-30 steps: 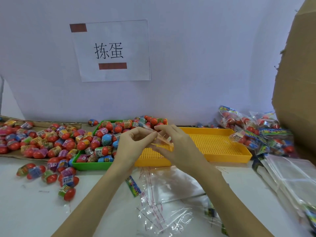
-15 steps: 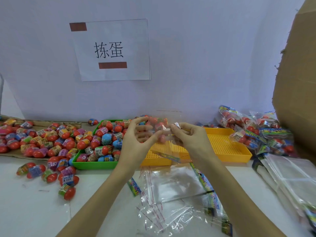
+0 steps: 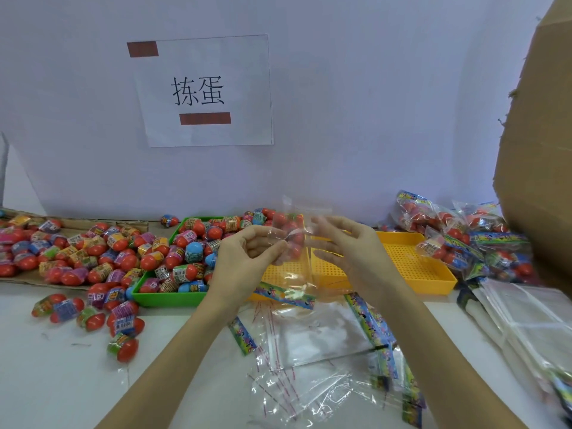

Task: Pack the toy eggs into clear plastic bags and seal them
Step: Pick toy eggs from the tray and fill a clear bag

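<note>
I hold an empty clear plastic bag [image 3: 294, 267] upright above the table, its printed header strip hanging at the bottom. My left hand [image 3: 244, 261] pinches the bag's upper left edge between thumb and fingers. My right hand [image 3: 349, 252] pinches the upper right edge, fingers curled behind the film. Toy eggs [image 3: 188, 252] with red bottoms and printed wrappers fill the green tray [image 3: 167, 297] behind my left hand. Many more toy eggs [image 3: 71, 252] lie loose on cardboard at the left.
A yellow perforated tray [image 3: 411, 258] sits behind my right hand. Sealed bags of eggs [image 3: 470, 239] pile up at the right, below a cardboard box [image 3: 538, 150]. Flat empty bags [image 3: 312, 351] lie in front of me, a further stack [image 3: 526, 323] at the right.
The hands drew apart and lifted a bag off the pile; it now hangs spread between them, raised in front of the trays.
</note>
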Demonstrator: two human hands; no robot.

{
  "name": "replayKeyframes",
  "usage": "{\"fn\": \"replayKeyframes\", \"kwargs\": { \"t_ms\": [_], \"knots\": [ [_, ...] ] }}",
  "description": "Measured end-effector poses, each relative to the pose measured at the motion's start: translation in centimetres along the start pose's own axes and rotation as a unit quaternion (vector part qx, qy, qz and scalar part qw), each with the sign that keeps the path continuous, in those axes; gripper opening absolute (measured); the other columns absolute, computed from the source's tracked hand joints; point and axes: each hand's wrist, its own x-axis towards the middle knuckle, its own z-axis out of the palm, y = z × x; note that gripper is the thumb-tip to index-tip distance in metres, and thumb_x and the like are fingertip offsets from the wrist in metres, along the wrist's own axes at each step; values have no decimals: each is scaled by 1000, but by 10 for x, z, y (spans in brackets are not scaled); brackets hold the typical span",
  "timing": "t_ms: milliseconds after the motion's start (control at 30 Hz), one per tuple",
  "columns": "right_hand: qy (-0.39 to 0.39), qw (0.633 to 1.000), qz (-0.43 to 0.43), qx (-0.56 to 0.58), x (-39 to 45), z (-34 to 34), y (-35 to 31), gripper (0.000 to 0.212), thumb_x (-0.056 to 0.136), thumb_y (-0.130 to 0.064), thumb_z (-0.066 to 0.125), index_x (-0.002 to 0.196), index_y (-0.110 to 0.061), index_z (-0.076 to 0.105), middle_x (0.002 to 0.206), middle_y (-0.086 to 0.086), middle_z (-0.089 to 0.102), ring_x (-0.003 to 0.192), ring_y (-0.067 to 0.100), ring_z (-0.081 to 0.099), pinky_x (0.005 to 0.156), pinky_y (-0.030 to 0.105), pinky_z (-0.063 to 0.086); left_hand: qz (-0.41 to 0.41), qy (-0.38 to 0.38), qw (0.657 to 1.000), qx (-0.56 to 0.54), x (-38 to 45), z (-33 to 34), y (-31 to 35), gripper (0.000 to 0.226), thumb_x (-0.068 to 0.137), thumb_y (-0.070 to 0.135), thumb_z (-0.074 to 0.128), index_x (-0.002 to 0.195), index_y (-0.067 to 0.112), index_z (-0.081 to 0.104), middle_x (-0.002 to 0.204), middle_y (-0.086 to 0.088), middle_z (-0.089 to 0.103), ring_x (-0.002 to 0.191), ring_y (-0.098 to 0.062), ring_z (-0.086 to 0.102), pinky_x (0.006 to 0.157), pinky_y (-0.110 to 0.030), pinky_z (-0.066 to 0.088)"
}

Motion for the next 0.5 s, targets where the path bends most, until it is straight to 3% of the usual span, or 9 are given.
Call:
{"fn": "replayKeyframes", "kwargs": {
  "t_ms": [133, 233, 333, 500],
  "knots": [
    [10, 999, -9, -31, -2, 0, 5, 14, 94, -12, 78, 106, -5, 77, 95, 13, 80, 88, 21, 77, 74, 23, 60, -18, -44, 998, -27, 0, 1, 6, 34, 93, 21, 80, 125, 18, 71, 105, -1, 81, 92, -22, 78, 78, -27, 63],
    [13, 992, -34, -118, -3, 4, 6, 13, 95, -21, 77, 99, -9, 75, 89, 13, 79, 84, 24, 77, 70, 28, 60, -42, -33, 997, -47, -1, 3, 6, 39, 83, 33, 86, 117, 19, 75, 94, -6, 81, 88, -22, 79, 76, -24, 62],
    [-13, 985, -68, -158, -2, 7, 7, 21, 104, -31, 66, 96, -13, 74, 95, 13, 77, 91, 24, 76, 72, 33, 63, -55, -18, 997, -54, -3, 3, 3, 33, 84, 27, 84, 111, 9, 76, 87, -15, 81, 79, -25, 80, 71, -26, 62],
    [-66, 991, -64, -101, -1, 8, 1, 49, 106, -55, 47, 94, -20, 80, 104, 9, 77, 95, 19, 74, 75, 26, 58, -110, -113, 979, -131, 1, -3, 2, 32, 94, 24, 70, 114, 0, 76, 95, -16, 80, 77, -21, 76, 71, -28, 63]
  ]
}}
